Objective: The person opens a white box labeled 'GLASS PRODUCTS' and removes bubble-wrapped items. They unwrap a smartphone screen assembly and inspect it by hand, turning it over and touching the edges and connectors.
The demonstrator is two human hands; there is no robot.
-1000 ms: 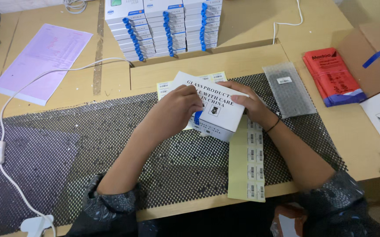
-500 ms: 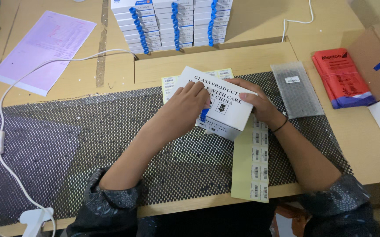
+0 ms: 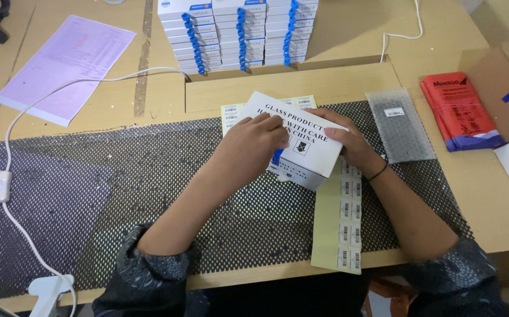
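A small white box (image 3: 304, 154) with black print on its top lies tilted on the black perforated mat (image 3: 90, 199). My left hand (image 3: 256, 141) presses flat on the box's left part. On the right side, my right hand (image 3: 347, 140) grips the box's edge. Under and beside the box lie yellow sheets of barcode labels (image 3: 343, 223), one long strip running toward the table's near edge.
Stacks of white boxes with blue tabs (image 3: 237, 32) stand at the back. A bubble-wrap pouch (image 3: 399, 124) and a red packet (image 3: 459, 111) lie to the right. A pink paper (image 3: 66, 67) and a white cable with switch (image 3: 2, 186) are on the left.
Both hands stay on the white box. The view has shifted slightly; the box has barely moved.
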